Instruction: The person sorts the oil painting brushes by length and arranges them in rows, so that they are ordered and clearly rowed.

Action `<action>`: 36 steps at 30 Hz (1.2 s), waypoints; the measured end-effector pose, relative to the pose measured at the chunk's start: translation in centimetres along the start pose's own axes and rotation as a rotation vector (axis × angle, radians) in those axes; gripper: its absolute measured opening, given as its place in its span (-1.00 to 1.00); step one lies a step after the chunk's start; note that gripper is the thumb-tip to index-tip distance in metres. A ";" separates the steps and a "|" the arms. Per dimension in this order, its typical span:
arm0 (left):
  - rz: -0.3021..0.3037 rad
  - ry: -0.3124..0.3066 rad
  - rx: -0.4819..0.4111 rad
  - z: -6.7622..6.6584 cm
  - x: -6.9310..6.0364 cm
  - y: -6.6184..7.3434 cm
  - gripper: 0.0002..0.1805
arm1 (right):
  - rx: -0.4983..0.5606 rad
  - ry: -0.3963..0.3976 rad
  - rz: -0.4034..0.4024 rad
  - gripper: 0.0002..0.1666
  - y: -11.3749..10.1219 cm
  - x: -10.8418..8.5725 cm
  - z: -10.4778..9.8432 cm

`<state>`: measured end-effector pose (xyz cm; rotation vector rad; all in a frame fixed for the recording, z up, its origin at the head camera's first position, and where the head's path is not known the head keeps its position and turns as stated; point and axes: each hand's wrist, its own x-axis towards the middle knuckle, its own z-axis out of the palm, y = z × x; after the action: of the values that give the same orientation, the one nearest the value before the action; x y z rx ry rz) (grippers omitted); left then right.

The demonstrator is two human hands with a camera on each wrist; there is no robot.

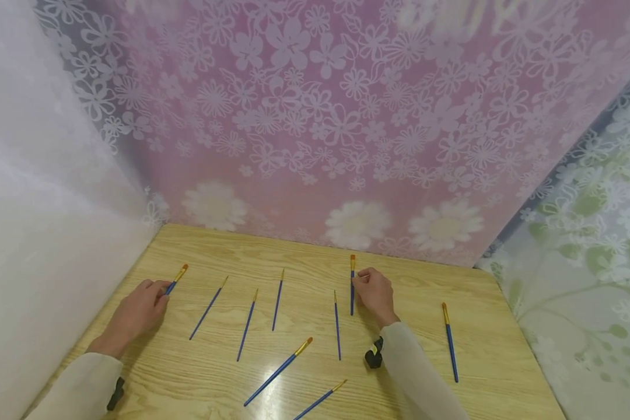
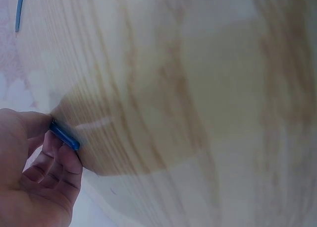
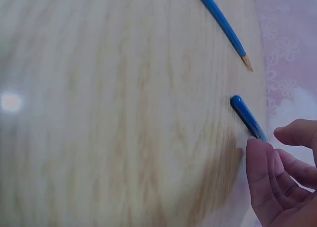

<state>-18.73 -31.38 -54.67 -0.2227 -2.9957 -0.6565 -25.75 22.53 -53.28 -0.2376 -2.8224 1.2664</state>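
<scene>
My left hand (image 1: 139, 310) pinches the blue handle of a paintbrush (image 1: 177, 276) between thumb and fingers at the table's left side. Its gold ferrule and brown bristles point up and to the right. In the left wrist view, the rounded handle end (image 2: 65, 135) shows between the fingertips. Over at the back right, my right hand (image 1: 376, 296) is at another flat-tipped paintbrush (image 1: 352, 302), which lies nearly straight away from me. The right wrist view shows that brush's handle (image 3: 243, 113) running behind the fingertips, with a gap between thumb and fingers.
Several thinner brushes lie between my hands, among them one slim brush (image 1: 338, 326). Two brushes, a thick one (image 1: 275, 374) and a thin one (image 1: 317, 403), lie slanted in front. Another brush (image 1: 451, 344) lies far right. Floral curtains (image 1: 315, 128) border the wooden table (image 1: 189, 379).
</scene>
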 end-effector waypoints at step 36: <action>0.023 0.022 -0.005 0.0 -0.3 0.1 -0.60 | -0.179 -0.019 -0.056 -0.56 7.3 -5.8 -10.9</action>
<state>-18.44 -31.30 -54.60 -0.2483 -2.9658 -0.6593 -18.03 34.48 -51.34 -0.1521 -2.9381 1.0117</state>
